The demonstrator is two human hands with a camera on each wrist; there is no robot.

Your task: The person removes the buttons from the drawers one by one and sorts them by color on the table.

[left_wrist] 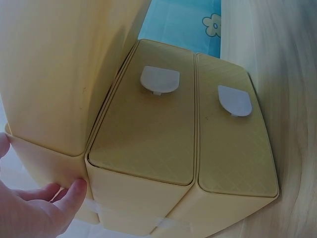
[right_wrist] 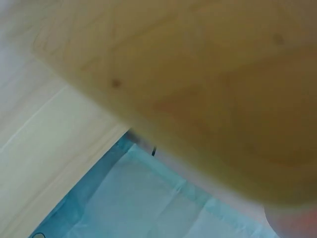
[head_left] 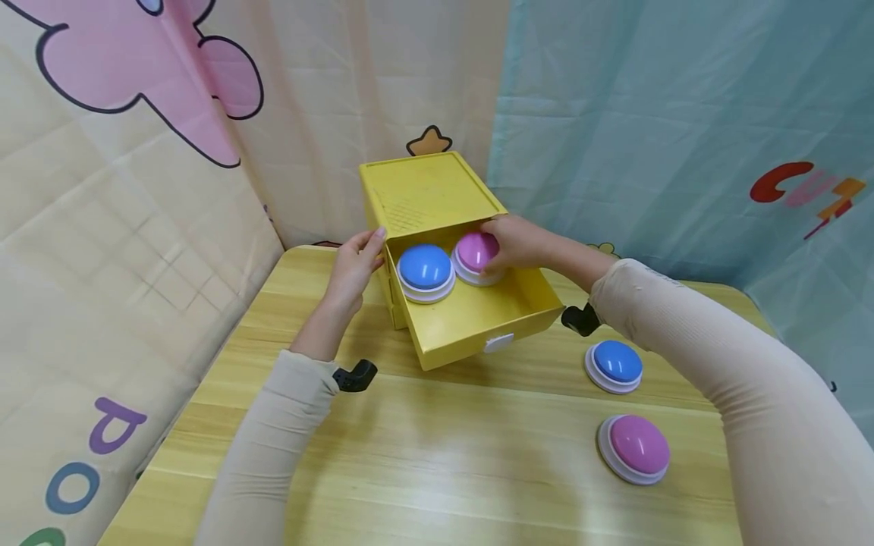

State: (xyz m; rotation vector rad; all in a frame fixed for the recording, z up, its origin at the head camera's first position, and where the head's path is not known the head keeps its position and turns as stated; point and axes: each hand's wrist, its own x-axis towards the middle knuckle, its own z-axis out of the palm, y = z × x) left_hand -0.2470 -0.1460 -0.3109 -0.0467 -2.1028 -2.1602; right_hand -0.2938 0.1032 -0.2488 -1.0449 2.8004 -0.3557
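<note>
A yellow drawer cabinet (head_left: 437, 193) stands at the back of the table, its top drawer (head_left: 471, 318) pulled out. My left hand (head_left: 355, 265) touches the cabinet's left side near the front corner; in the left wrist view its fingertips (left_wrist: 77, 191) rest against the side wall of the top unit. My right hand (head_left: 519, 243) reaches over the drawer's right wall and grips a pink dome push button (head_left: 473, 254) with a white base. Beside it in the drawer lies a blue push button (head_left: 425, 269). The right wrist view shows mostly blurred yellow drawer front (right_wrist: 198, 89).
Another blue push button (head_left: 616, 364) and another pink push button (head_left: 638, 447) lie on the wooden table (head_left: 437, 455), right of the drawer. Two closed drawers with white handles (left_wrist: 159, 79) sit below the pulled-out one. Printed curtains (head_left: 649, 114) hang behind and at the left.
</note>
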